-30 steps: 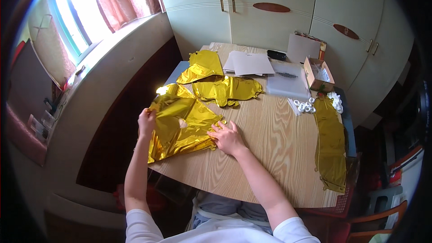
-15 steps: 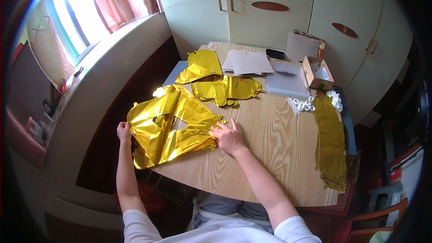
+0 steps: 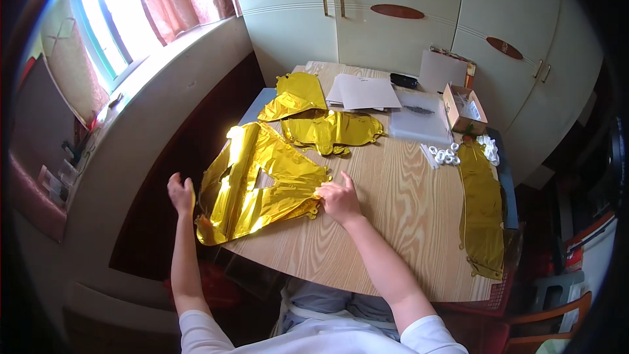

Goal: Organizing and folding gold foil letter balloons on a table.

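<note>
A flat, uninflated gold foil balloon (image 3: 278,203) with a cut-out opening lies over the table's left front edge, its left part folded over in a shiny ridge. My right hand (image 3: 339,202) has its fingers curled on the balloon's right end, gripping the edge. Just off the balloon's left side, my left hand (image 3: 181,194) is raised with fingers apart and nothing in it. Behind the balloon lie more flat gold foil balloons (image 3: 341,130), some overlapping a folded one (image 3: 301,90).
A long gold foil piece (image 3: 481,213) lies along the table's right side, near white ribbon rolls (image 3: 447,155). Farther back are white paper sheets (image 3: 363,92), a clear plastic sheet (image 3: 419,118), a black case (image 3: 403,80) and an open cardboard box (image 3: 464,110). Pale cabinets (image 3: 393,39) stand behind the table.
My left hand has let go of the balloon's left edge and opened slightly away from it. The balloon's left part has folded inward. My right hand's fingers have curled at the right end.
</note>
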`<state>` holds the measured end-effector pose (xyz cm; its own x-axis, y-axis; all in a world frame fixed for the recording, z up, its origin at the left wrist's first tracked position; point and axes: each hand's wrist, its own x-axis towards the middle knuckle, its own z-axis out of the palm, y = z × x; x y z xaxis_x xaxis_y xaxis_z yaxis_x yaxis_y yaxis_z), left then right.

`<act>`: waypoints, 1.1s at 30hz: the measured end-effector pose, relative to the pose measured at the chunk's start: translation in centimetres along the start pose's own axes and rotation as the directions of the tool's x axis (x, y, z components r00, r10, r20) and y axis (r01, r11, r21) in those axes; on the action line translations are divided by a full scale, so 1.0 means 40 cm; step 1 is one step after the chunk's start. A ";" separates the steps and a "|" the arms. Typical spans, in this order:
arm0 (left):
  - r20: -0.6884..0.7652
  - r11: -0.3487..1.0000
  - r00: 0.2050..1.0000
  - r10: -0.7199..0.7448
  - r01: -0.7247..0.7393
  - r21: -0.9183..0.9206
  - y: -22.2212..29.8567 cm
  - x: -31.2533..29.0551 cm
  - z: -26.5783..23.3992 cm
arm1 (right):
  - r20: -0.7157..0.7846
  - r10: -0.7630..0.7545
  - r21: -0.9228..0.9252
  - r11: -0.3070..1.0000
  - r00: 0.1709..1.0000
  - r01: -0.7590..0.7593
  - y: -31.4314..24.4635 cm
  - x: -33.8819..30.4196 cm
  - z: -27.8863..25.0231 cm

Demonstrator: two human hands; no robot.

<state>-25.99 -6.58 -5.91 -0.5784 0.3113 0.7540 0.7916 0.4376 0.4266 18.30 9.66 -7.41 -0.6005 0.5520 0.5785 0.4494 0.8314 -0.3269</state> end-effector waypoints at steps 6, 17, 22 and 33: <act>0.713 0.881 0.576 0.401 -0.028 -0.472 0.476 -0.105 -0.118 | -0.011 0.000 0.095 0.995 1.000 0.001 0.004 0.011 -0.011; 0.712 0.788 0.374 0.594 -0.450 -0.421 0.669 -0.273 -0.043 | -0.049 -0.006 0.082 0.997 0.999 0.010 0.002 0.017 -0.009; 0.734 0.874 0.487 0.473 -0.153 -0.461 0.656 -0.261 -0.025 | -0.070 -0.011 0.117 0.993 0.998 0.019 0.005 0.018 -0.015; 0.918 0.857 0.355 0.177 0.403 -0.321 0.653 -0.242 -0.016 | -0.020 -0.042 0.140 0.989 0.999 0.045 -0.003 0.023 -0.036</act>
<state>0.41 1.31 -1.76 -0.2461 0.9624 -0.1152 0.5085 0.2294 0.8299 18.64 9.97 -5.75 -0.6053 0.5150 0.6070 0.3252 0.8560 -0.4019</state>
